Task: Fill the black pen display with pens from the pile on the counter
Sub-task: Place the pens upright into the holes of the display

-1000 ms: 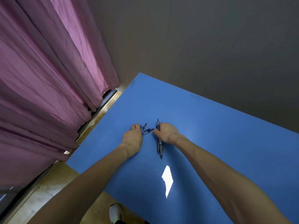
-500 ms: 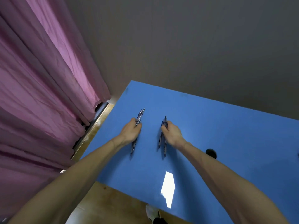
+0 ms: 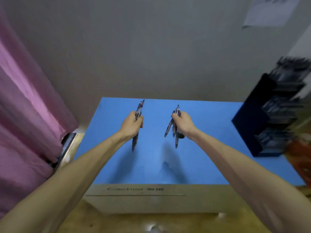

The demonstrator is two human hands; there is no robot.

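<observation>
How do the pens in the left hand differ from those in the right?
The left hand's pens form one tight, nearly aligned bundle; the right hand's pens splay apart below the fist. The left hand is farther from the black pen display than the right hand. Both bundles are gripped mid-length above the blue counter.

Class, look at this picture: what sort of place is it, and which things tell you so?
Probably a small shop's checkout. The blue counter has a front label reading "Cashier", and a black pen display stocked with pens stands on it.

Blue counter [image 3: 202,162] — black pen display [image 3: 262,125] standing at right.
</observation>
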